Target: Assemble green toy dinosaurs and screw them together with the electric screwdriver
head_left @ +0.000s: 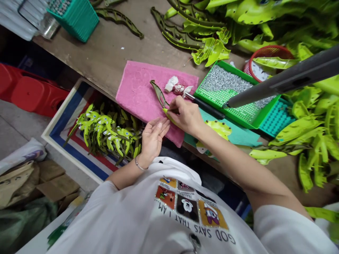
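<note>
My right hand (185, 114) is closed in a pinch on a slim curved plastic piece, dark olive (158, 92) at its far end and yellow-green near my fingers. The piece is over a pink towel (135, 88) at the table's front edge. My left hand (155, 137) is palm up beside it, fingers stretched out and fingertips close to the piece; I see nothing held in it. Just beyond my right hand, a screwdriver-like tool (208, 108) with a black handle and a cloth-wrapped part (178, 89) rests on the towel.
A green basket of small metal screws (225, 79) stands right of the towel, under a dark diagonal bar (286, 76). Yellow-green shells (304, 130) pile at the right. A lined box (69, 116) at the lower left holds assembled pieces (106, 130). Teal baskets (79, 21) stand at the upper left.
</note>
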### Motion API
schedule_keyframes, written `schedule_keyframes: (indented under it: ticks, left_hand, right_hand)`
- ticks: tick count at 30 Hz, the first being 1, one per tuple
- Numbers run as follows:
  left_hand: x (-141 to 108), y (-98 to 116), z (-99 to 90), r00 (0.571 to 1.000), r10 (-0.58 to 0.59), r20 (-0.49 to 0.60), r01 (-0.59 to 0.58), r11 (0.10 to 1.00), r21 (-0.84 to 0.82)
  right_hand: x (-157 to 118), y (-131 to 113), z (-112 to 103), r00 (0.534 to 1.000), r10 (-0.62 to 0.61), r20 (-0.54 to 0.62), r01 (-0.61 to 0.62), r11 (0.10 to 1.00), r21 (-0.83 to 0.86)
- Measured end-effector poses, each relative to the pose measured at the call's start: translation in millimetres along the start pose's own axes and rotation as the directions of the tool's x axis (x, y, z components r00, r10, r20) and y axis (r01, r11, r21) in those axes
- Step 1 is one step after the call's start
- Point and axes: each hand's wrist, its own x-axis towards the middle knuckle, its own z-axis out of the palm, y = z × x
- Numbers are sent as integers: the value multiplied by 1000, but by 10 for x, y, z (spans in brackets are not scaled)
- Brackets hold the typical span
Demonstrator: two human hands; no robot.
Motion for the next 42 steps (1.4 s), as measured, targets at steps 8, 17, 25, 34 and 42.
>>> schedule_keyframes:
  ticks: [8, 17, 25, 34, 42]
  left_hand:
    - [35, 46, -13, 1000, -1, -26, 1, 1000, -2]
    - [-91, 97, 201, 987, -153, 45, 155, 987, -42]
    - [-236, -70, 577, 903, -405, 143, 400, 914, 65]
    - [-395, -274, 720, 915, -240, 326, 178, 962, 207]
    - [-132, -199, 577, 951, 226, 210, -277, 926, 257]
  right_hand:
    - [-11, 23, 13, 991, -133, -11, 129, 975, -182]
    - [-496, -368, -240, 964, -20, -265, 30, 999, 33]
    - [-894, -434, -368, 852, 3, -524, -73, 991, -113]
    - [-2044, 137, -912, 635, 294, -714, -572, 801, -179]
    - [-2320, 451, -902, 696, 237, -678, -568, 759, -318]
